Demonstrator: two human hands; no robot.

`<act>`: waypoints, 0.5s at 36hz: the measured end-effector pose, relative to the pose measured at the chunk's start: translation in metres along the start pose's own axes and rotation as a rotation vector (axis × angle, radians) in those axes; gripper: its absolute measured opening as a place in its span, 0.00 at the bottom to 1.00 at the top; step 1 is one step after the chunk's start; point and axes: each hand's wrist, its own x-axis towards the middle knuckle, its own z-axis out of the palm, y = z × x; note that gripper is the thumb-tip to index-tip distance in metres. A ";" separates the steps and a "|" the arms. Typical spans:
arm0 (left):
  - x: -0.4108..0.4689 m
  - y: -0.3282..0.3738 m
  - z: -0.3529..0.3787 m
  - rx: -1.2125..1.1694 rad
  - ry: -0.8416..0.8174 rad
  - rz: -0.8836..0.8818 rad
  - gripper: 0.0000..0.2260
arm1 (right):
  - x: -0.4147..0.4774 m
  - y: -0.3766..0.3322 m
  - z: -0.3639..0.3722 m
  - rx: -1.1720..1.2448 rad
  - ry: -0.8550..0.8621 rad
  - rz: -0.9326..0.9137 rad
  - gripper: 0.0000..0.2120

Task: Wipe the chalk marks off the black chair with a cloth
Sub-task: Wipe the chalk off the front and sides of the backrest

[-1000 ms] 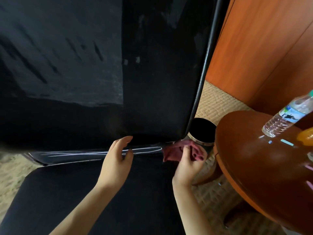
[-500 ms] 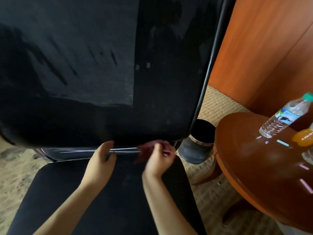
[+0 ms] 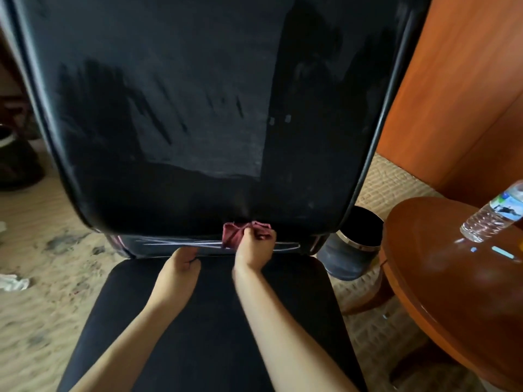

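Observation:
The black chair [image 3: 198, 108] fills the view, its backrest upright above the seat [image 3: 215, 321]. White chalk marks [image 3: 169, 242] run along the dark bar under the backrest. My right hand [image 3: 253, 246] grips a bunched dark red cloth [image 3: 236, 234] and presses it on that bar near the middle. My left hand [image 3: 181, 263] lies just to the left of it, its fingers curled against the bar's lower edge at the back of the seat. The fingertips are hidden from view.
A round brown wooden table [image 3: 458, 292] stands at the right with a clear water bottle [image 3: 492, 216] on it. A dark bin [image 3: 353, 244] sits between chair and table. A wooden panel [image 3: 458, 89] rises behind. Crumpled white paper [image 3: 12, 282] lies on the carpet at the left.
My right hand has carried the cloth leftward along the bar from its right end to the middle. The left hand's fingers have curled in. The view has shifted right to left.

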 end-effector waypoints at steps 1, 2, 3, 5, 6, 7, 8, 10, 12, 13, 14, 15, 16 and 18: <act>0.000 0.000 -0.003 -0.011 0.023 -0.013 0.13 | -0.003 0.001 -0.007 -0.047 -0.041 -0.003 0.10; 0.000 0.000 -0.005 -0.029 0.037 -0.027 0.12 | -0.005 0.004 -0.015 -0.097 -0.086 -0.002 0.09; -0.001 0.001 -0.006 -0.051 0.044 -0.030 0.12 | -0.008 0.006 -0.022 -0.144 -0.133 0.019 0.09; -0.007 0.006 -0.007 -0.107 0.021 -0.027 0.11 | -0.016 0.010 -0.033 -0.194 -0.255 0.089 0.08; -0.011 0.007 -0.007 -0.135 0.002 -0.013 0.09 | -0.022 0.012 -0.037 -0.227 -0.332 0.115 0.07; -0.015 0.010 -0.008 -0.170 -0.015 0.008 0.06 | -0.029 0.011 -0.040 -0.282 -0.416 0.126 0.05; -0.019 0.012 -0.010 -0.194 -0.031 0.031 0.07 | -0.036 0.011 -0.042 -0.332 -0.501 0.127 0.01; -0.025 0.011 -0.014 -0.224 -0.061 0.053 0.09 | -0.052 0.005 -0.043 -0.387 -0.646 0.124 0.04; -0.029 0.009 -0.020 -0.211 -0.070 0.050 0.06 | -0.064 -0.004 -0.042 -0.419 -0.755 0.156 0.08; -0.032 0.007 -0.026 -0.191 -0.073 0.044 0.05 | -0.069 -0.009 -0.043 -0.435 -0.802 0.175 0.09; -0.033 0.004 -0.031 -0.159 -0.084 0.025 0.05 | -0.072 -0.013 -0.044 -0.438 -0.851 0.175 0.11; -0.033 0.001 -0.037 -0.135 -0.107 0.012 0.07 | -0.075 -0.019 -0.045 -0.444 -0.903 0.155 0.13; -0.034 -0.003 -0.042 -0.111 -0.140 -0.004 0.09 | -0.078 -0.023 -0.047 -0.457 -0.948 0.121 0.15; -0.037 -0.008 -0.052 -0.078 -0.164 0.012 0.08 | -0.082 -0.029 -0.048 -0.493 -0.986 0.041 0.19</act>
